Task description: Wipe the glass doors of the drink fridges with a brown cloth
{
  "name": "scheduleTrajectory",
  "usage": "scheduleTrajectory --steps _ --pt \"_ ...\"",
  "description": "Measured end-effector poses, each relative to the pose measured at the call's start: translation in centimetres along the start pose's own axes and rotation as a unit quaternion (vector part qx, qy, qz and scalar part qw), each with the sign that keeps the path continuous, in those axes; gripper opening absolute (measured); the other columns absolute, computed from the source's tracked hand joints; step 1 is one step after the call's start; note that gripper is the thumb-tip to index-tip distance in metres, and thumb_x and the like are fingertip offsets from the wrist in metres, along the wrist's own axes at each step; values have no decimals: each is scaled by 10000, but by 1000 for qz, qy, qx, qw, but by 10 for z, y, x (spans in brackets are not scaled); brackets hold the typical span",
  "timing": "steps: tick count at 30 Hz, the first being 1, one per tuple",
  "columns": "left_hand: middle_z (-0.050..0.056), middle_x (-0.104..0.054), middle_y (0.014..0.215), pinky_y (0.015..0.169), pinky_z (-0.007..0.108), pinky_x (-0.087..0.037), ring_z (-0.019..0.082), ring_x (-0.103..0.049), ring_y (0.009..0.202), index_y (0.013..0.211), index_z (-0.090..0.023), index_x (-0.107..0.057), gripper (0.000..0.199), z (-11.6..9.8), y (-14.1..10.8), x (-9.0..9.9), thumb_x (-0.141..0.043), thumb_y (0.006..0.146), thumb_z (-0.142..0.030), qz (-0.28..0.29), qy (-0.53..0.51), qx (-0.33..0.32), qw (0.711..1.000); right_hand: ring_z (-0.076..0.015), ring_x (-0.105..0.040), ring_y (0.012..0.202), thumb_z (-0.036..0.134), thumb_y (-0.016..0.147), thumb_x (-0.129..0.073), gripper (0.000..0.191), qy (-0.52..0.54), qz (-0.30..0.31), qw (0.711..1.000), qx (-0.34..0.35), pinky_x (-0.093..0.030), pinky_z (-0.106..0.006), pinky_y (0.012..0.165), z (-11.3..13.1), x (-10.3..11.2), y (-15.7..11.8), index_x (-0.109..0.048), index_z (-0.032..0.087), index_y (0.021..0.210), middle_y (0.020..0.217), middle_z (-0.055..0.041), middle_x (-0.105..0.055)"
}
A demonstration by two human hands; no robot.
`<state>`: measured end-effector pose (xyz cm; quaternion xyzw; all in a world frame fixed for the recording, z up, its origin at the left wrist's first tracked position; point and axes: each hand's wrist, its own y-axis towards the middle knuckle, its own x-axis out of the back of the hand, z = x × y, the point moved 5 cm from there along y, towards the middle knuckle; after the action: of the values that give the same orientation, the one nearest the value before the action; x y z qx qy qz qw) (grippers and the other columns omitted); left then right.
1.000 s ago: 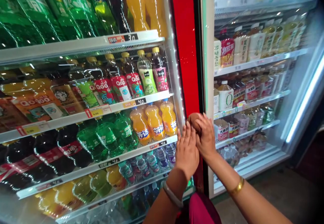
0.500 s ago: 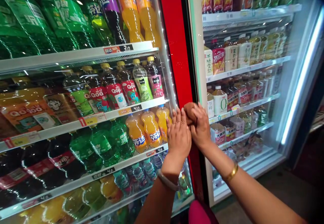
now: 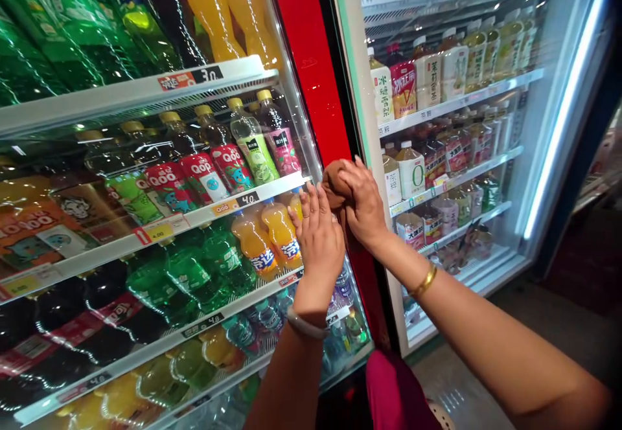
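My right hand (image 3: 363, 202) is closed around a bunched brown cloth (image 3: 335, 179). It presses the cloth against the red door frame (image 3: 306, 54) of a drinks fridge, close to the black edge strip. Beside it, my left hand (image 3: 318, 242) lies flat with fingers stretched, against the glass door (image 3: 291, 125) near the frame. Behind the left fingers, orange soda bottles (image 3: 260, 242) show through the glass. The cloth's lower part is mostly hidden by my hands.
Green soda bottles (image 3: 78, 15) and small juice bottles (image 3: 253, 145) stand on shelves behind the left glass. To the right is a second fridge with a pale frame (image 3: 357, 93) and rows of tea bottles (image 3: 427, 80). A pink garment (image 3: 383, 384) shows below my hands.
Both hands and the brown cloth have moved slightly up along the red frame, relative to the shelves. The view has shifted, so the fridges appear further left and higher.
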<state>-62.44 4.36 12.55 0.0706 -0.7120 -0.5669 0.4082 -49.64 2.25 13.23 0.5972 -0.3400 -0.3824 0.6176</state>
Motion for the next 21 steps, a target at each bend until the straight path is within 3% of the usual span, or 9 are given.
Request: scheduleTrajectory --steps 4,6,9,12,14,16,19,21 --pt "91 -217 1718 1320 591 -24 272 -146 1612 1672 -195 -159 762 6 -25 -10 -426 965 -100 22 9 -10 1000 -250 -349 1561 58 951 -456 624 -8 5 999 -31 -381 -647 1246 7 7 -85 -380 336 1505 1562 -59 -513" --pt "96 -229 1713 1323 586 -46 271 -143 1612 1670 -192 -170 746 9 -33 -14 -420 973 -107 31 17 -14 999 -253 -361 1555 56 950 -447 593 -14 10 999 -48 -385 -644 1245 8 9 -94 -403 312 1483 1557 -74 -519" --pt "114 -239 1709 1319 598 -35 278 -111 1617 1662 -147 -196 701 11 -36 -17 -414 995 -145 40 28 -16 999 -245 -293 1585 56 935 -437 579 -10 40 998 -50 -325 -608 1290 6 3 -50 -423 302 1460 1582 -62 -496" --pt "107 -242 1710 1322 590 -13 278 -107 1622 1641 -128 -274 648 11 -34 -17 -414 1011 -190 42 28 -10 999 -220 -267 1594 66 942 -409 597 -22 30 999 -39 -280 -589 1312 -3 -3 2 -389 338 1474 1608 -10 -458" --pt "104 -252 1708 1328 578 -26 276 -129 1621 1622 -128 -331 619 10 -34 -17 -414 1013 -205 46 28 -10 998 -216 -265 1595 93 960 -420 611 -26 23 999 -33 -272 -581 1315 -5 -6 4 -346 362 1503 1620 3 -436" --pt "113 -247 1707 1329 572 -30 275 -139 1620 1628 -120 -313 635 9 -36 -17 -416 1005 -199 50 29 -9 998 -216 -266 1595 100 968 -433 638 -25 21 999 -34 -303 -584 1303 0 -4 -28 -307 380 1527 1625 -8 -430" --pt "109 -212 1716 1321 578 17 272 -101 1624 1656 -132 -222 718 9 -41 -19 -434 971 -153 49 36 -14 998 -230 -292 1586 78 955 -460 667 -37 21 998 -55 -401 -611 1242 8 4 -99 -298 358 1538 1604 -59 -463" --pt "95 -194 1721 1314 588 42 273 -72 1626 1661 -149 -210 744 8 -45 -21 -440 953 -130 52 43 -16 998 -232 -313 1577 59 940 -463 660 -47 7 996 -70 -417 -606 1230 13 10 -123 -318 322 1528 1581 -89 -490"
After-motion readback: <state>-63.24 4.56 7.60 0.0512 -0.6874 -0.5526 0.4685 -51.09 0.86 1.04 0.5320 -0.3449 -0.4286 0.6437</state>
